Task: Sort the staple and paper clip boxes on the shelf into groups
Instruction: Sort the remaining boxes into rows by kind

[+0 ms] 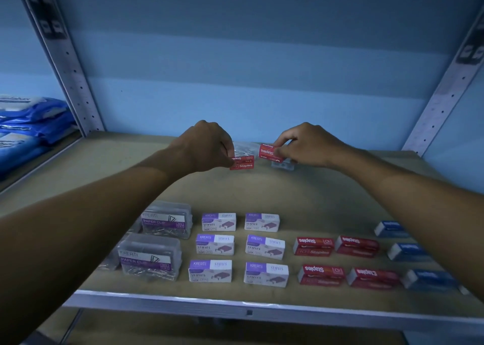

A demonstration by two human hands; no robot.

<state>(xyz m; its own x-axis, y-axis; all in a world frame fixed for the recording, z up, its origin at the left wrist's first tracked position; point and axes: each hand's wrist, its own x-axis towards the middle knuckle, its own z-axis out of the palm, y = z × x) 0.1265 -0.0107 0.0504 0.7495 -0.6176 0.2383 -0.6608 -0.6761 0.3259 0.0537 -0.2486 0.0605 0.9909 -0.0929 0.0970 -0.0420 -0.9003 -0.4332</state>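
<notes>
Both hands are far back on the shelf (301,193). My left hand (207,147) pinches a red staples box (242,162) by its left end. My right hand (305,145) holds a second red staples box (268,152), tilted and raised above a pale box (281,164) that is partly hidden. A clear paper clip box (245,148) lies between the hands. Near the front edge stand groups: clear paper clip boxes (166,220), several white-purple staples boxes (218,221), several red staples boxes (313,246), and blue boxes (408,251) partly under my right forearm.
Perforated metal uprights (68,64) frame the bay on both sides, with a blue wall behind. Blue plastic-wrapped packs (28,125) fill the neighbouring bay at left. The shelf's metal front lip (235,304) runs along the bottom.
</notes>
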